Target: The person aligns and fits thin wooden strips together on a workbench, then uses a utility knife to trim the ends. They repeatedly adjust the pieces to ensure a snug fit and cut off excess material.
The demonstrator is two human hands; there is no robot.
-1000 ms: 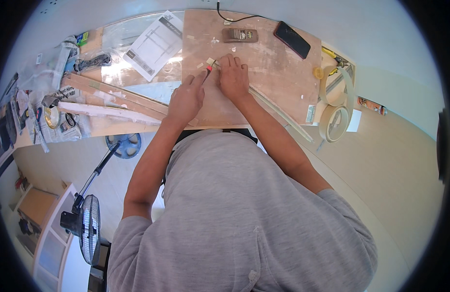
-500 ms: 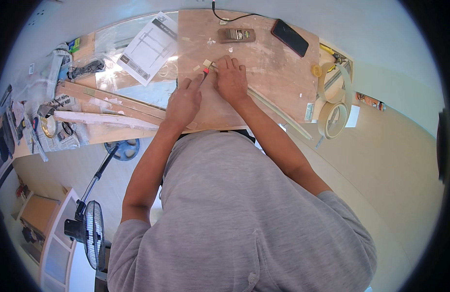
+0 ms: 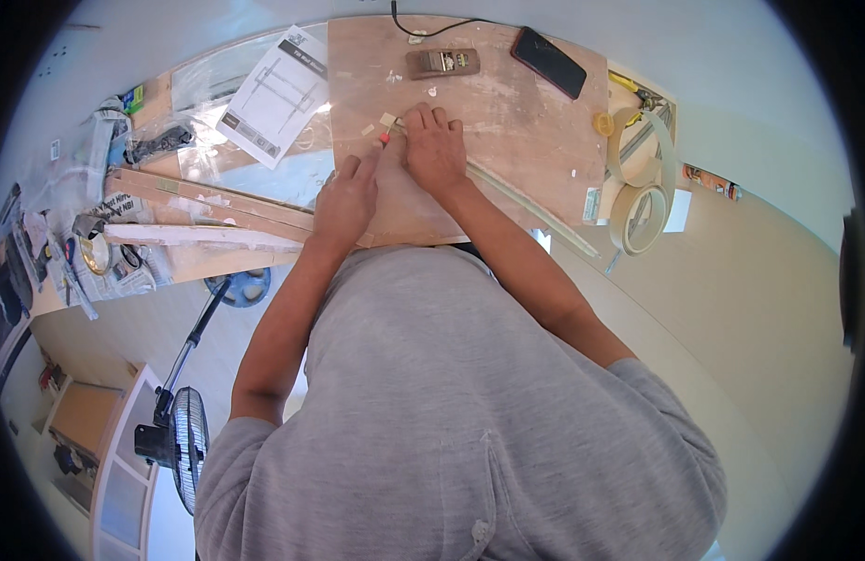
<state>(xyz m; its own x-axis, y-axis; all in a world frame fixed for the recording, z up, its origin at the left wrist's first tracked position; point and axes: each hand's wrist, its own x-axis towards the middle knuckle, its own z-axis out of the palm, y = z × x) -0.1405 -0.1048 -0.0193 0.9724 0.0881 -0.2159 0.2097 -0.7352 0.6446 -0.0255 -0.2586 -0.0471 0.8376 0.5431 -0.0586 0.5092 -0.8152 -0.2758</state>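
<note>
My left hand [image 3: 346,198] is closed round a slim hand tool [image 3: 386,139] with a red collar; a thin metal end points away from me, and its exact kind is unclear. Just to the right, my right hand [image 3: 436,150] is closed over a long pale strip [image 3: 526,205], its fingers curled at the far end. The strip runs from under that hand, beside the forearm, toward the board's lower right edge. The tool's tip is close to my right fingertips and a small pale offcut [image 3: 387,120]. Under both hands lies a plywood board [image 3: 516,131].
Beyond the hands are a hand plane [image 3: 443,63] and a black phone [image 3: 549,63]. A printed sheet [image 3: 274,95] and wooden lengths [image 3: 222,201] lie left. Coiled pale edging [image 3: 642,222] hangs at the right edge. A standing fan [image 3: 187,439] is at lower left.
The whole view has shifted slightly. My left hand has changed its angle a little, and less of the tool's dark part shows. The right hand stays on the strip.
</note>
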